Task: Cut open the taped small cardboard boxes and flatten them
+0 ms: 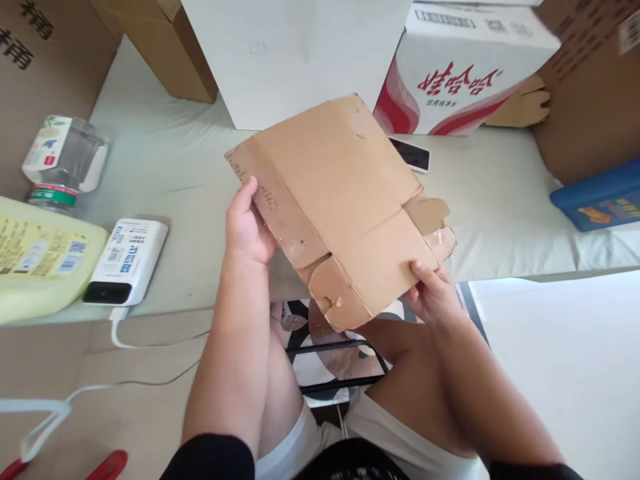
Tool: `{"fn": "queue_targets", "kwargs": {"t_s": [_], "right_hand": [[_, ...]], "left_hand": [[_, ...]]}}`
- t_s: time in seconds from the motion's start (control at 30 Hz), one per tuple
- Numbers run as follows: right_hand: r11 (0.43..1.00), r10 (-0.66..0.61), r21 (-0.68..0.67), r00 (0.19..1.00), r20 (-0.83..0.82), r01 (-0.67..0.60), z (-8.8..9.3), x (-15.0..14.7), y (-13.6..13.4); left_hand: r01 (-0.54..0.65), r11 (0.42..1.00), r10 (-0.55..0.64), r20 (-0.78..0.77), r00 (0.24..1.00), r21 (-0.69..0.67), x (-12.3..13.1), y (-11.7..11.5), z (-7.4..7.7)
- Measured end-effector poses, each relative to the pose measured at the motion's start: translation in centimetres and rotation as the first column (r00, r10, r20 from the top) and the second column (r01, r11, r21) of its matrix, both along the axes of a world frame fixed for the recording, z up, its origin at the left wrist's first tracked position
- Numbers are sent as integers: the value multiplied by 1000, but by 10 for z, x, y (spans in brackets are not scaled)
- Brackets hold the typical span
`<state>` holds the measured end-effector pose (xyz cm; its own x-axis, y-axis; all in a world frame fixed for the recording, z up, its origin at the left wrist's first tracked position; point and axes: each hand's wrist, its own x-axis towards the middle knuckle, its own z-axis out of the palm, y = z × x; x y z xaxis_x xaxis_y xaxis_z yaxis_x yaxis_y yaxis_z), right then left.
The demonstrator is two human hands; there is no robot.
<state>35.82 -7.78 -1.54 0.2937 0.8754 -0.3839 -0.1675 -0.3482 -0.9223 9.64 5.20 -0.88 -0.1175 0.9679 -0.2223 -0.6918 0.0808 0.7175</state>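
A brown piece of cardboard (330,173), creased like an unfolded box, is held up tilted above my lap and the edge of the covered surface. My left hand (247,223) grips its left edge, thumb on the upper face and the other fingers hidden underneath. At the lower right corner, my right hand (430,290) pinches the cardboard between thumb and fingers. Notched flaps stick out at its near left and right ends. Partly behind the cardboard lies a phone (417,157).
A power bank (127,260) with a white cable, a yellow jug (45,260) and a clear plastic bottle (67,157) stand at left. White boxes (460,73) line the back. A blue package (600,197) lies at right on the pale cloth (500,220).
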Motion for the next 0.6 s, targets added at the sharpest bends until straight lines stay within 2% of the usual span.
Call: {"fn": "queue_targets", "kwargs": {"t_s": [0.1, 0.17, 0.27, 0.37, 0.43, 0.5, 0.6], "right_hand": [[988, -151, 37, 979, 139, 147, 19, 26, -15], [958, -287, 81, 923, 255, 275, 32, 56, -25], [884, -462, 142, 782, 419, 446, 48, 107, -38], [833, -520, 181, 629, 578, 522, 57, 151, -43], [824, -519, 197, 567, 639, 532, 60, 173, -39], [821, -527, 225, 543, 654, 526, 65, 191, -26], [803, -568, 280, 532, 627, 526, 77, 215, 15]], "left_hand": [[31, 999, -29, 74, 997, -26, -4, -4, 7], [35, 998, -30, 97, 995, -52, -5, -6, 10], [40, 997, -33, 110, 993, -63, -3, -8, 11], [54, 996, -46, 111, 993, -67, 2, -9, 10], [61, 995, -53, 108, 993, -74, 4, -8, 9], [61, 995, -52, 105, 993, -82, 5, -7, 8], [53, 995, -44, 99, 994, -88, 7, -4, 8]]}}
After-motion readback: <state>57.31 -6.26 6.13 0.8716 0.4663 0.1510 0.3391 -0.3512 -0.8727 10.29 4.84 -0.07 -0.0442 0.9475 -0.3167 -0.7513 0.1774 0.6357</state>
